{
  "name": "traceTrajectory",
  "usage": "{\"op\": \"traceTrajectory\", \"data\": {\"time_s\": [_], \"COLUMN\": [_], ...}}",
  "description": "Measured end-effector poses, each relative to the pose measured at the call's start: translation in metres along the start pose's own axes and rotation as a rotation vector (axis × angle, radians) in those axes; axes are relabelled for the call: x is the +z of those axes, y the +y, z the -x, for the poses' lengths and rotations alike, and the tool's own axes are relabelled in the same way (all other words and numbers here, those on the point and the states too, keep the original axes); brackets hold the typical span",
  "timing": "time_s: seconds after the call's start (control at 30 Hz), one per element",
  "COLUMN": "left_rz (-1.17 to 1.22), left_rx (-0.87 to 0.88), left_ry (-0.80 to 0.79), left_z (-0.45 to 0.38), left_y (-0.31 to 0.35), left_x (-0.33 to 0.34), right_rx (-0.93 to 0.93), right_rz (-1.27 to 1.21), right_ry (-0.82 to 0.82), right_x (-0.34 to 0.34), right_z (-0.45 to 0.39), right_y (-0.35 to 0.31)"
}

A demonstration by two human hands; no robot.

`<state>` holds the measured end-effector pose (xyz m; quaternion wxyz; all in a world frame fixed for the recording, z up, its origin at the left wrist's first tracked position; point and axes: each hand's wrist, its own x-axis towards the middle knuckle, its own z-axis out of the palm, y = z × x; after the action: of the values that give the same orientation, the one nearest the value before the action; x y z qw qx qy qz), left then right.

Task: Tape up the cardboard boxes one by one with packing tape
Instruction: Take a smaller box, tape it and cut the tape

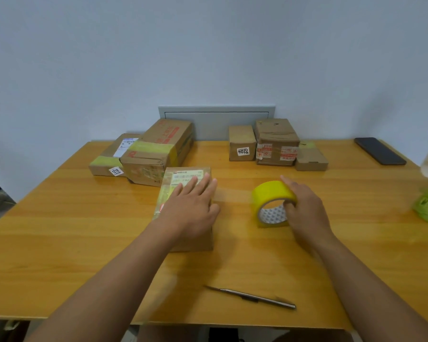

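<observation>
A utility knife (251, 296) lies nearest; left hand (192, 206) flat on the box (186, 180), right hand (304, 206) gripping the tape roll (269, 193) at three o'clock — keep the strip taut.

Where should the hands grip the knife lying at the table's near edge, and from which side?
Probably the knife is best taken by its right-hand handle end, near the dark slider, pinched across its narrow width from above. It lies flat on the table, blade tip pointing left, with bare wood around it. The right hand is nearer but currently holds the tape roll.
</observation>
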<state>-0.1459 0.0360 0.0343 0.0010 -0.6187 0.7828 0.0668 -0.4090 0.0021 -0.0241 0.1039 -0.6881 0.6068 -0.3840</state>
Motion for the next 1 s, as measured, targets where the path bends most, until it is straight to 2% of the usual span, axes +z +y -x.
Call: {"op": "traceTrajectory", "data": {"time_s": [0.13,0.47,0.53,0.63,0.7,0.77,0.8,0.87,0.93,1.0], "left_rz": [0.000,-0.005,-0.006,-0.006,-0.005,-0.003,0.000,0.005,0.009,0.013], "left_rx": [-0.013,-0.038,-0.040,-0.045,-0.047,-0.046,-0.046,-0.047,-0.046,-0.045], "left_ry": [0.002,-0.034,-0.030,-0.031,-0.030,-0.029,-0.028,-0.026,-0.024,-0.019], "left_z": [0.001,0.000,0.001,0.001,0.001,0.001,0.001,0.001,0.001,0.001], "left_y": [0.000,-0.002,-0.002,0.000,0.000,0.000,0.000,0.000,-0.001,-0.001], "left_x": [0.000,-0.001,0.000,-0.001,-0.001,-0.002,-0.001,-0.001,-0.001,0.000], "right_rx": [-0.014,0.198,0.096,-0.229,-0.394,-0.483,-0.500,-0.471,-0.434,-0.448], "right_rz": [0.098,-0.030,0.005,0.049,0.074,0.095,0.071,0.065,0.177,0.244], "right_ry": [0.050,-0.002,0.089,0.171,0.097,0.005,-0.084,-0.377,-0.638,-0.737], "right_x": [0.000,0.001,0.000,0.005,0.009,0.011,0.011,0.008,0.005,0.004], "right_z": [0.008,0.023,0.037,0.062,0.078,0.089,0.094,0.100,0.106,0.109], "right_y": [-0.001,-0.008,-0.020,-0.040,-0.052,-0.059,-0.062,-0.067,-0.069,-0.069]}}
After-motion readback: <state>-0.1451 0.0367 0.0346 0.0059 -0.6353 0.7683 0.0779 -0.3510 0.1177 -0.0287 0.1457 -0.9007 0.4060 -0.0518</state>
